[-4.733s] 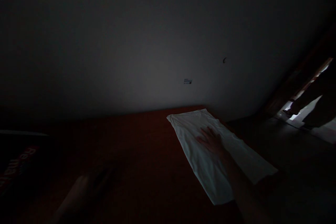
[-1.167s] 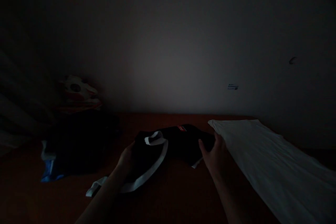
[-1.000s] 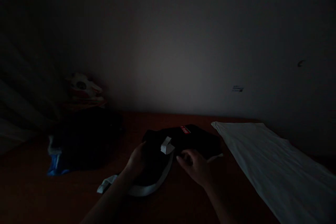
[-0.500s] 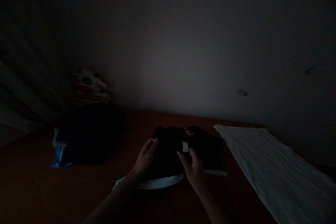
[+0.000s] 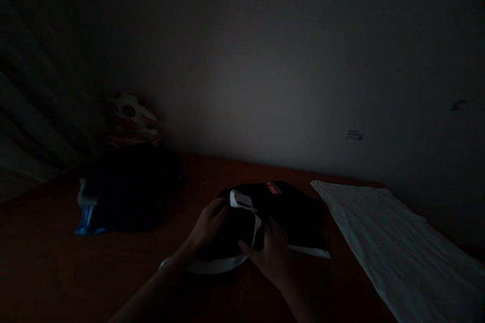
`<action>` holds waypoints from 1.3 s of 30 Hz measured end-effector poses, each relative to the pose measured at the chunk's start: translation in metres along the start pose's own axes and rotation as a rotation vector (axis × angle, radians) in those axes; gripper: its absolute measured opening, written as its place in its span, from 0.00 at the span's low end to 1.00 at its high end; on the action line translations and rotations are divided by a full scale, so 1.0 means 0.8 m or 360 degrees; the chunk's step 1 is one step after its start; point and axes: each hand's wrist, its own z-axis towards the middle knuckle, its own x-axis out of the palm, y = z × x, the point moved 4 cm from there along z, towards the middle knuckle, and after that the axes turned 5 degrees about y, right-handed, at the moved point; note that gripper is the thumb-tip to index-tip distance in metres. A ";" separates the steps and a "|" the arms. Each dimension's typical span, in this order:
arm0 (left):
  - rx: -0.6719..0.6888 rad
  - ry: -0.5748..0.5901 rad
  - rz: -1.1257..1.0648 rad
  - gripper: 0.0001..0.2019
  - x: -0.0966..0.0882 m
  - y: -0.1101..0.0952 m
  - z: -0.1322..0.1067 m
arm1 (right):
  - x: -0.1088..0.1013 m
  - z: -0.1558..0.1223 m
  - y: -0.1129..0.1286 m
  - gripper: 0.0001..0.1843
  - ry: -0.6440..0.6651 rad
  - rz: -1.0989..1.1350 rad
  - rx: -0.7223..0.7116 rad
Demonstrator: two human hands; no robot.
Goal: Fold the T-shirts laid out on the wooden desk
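A black garment with white edging (image 5: 303, 212) lies bunched on the wooden table in front of me; the dim light hides its exact kind. A red patch with white lettering shows near its far edge. My left hand (image 5: 209, 219) is closed on the garment's left side, its fingertips lost in the dark cloth. On the near right part, my right hand (image 5: 271, 252) has its fingers curled on the fabric beside a white-edged fold, the thumb apart from them. A white strip (image 5: 241, 199) is turned up between the hands.
A white cloth (image 5: 386, 232) lies flat on the table (image 5: 125, 277) at the right. To the left is a dark heap of fabric (image 5: 136, 192) with a blue piece (image 5: 89, 218) at its edge. Behind it sits a cow-like plush toy (image 5: 132, 113), near the wall (image 5: 265, 70).
The garment's near layer has been turned up, so white edging now shows between my hands. The small white tag is out of sight. My right hand has shifted slightly left and down.
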 end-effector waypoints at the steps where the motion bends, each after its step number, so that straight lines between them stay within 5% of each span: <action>1: -0.0090 0.0004 -0.0244 0.21 0.000 0.002 0.002 | 0.004 0.000 -0.001 0.36 0.0066 -0.0073 0.0014; 5: -0.0123 -0.0210 -0.0807 0.26 -0.015 -0.005 0.006 | 0.003 0.017 -0.015 0.14 0.0191 -0.0085 0.0008; 9: 0.0134 -0.0626 -0.0619 0.15 -0.049 -0.016 0.004 | -0.035 0.045 -0.063 0.15 -0.0002 0.0052 0.0210; 14: 0.0166 -0.0493 -0.0216 0.14 -0.044 -0.020 -0.003 | -0.088 0.045 -0.110 0.21 -0.0383 0.0425 0.0650; 16: 0.0164 -0.0413 -0.0037 0.17 -0.031 -0.018 -0.006 | -0.091 0.039 -0.100 0.22 -0.0180 0.0746 0.0650; 20: 0.0196 -0.0269 0.0639 0.29 -0.008 -0.009 -0.009 | -0.073 0.023 -0.045 0.29 0.0925 0.1524 0.0311; 22: 0.0121 -0.0281 0.0950 0.37 -0.003 -0.001 -0.010 | -0.069 0.019 -0.034 0.35 0.1140 0.1717 0.0257; 26: -0.0027 -0.0218 0.1083 0.35 -0.001 0.010 -0.009 | -0.069 0.033 -0.081 0.38 0.0487 0.1103 0.0638; 29: -0.0038 -0.0131 0.0784 0.18 -0.004 0.005 -0.006 | -0.071 0.034 -0.111 0.38 0.0121 0.0205 0.0678; 31: -0.0050 -0.0210 0.0417 0.17 -0.012 -0.002 -0.004 | -0.066 0.030 -0.119 0.40 0.0017 -0.0190 0.0630; 36: -0.0027 -0.0574 -0.0349 0.22 -0.043 -0.018 -0.003 | -0.048 0.020 -0.134 0.37 -0.0051 -0.0363 0.0576; 39: -0.0060 -0.0170 -0.0632 0.23 -0.032 -0.021 -0.002 | -0.045 0.022 -0.135 0.29 -0.0091 -0.0212 0.0369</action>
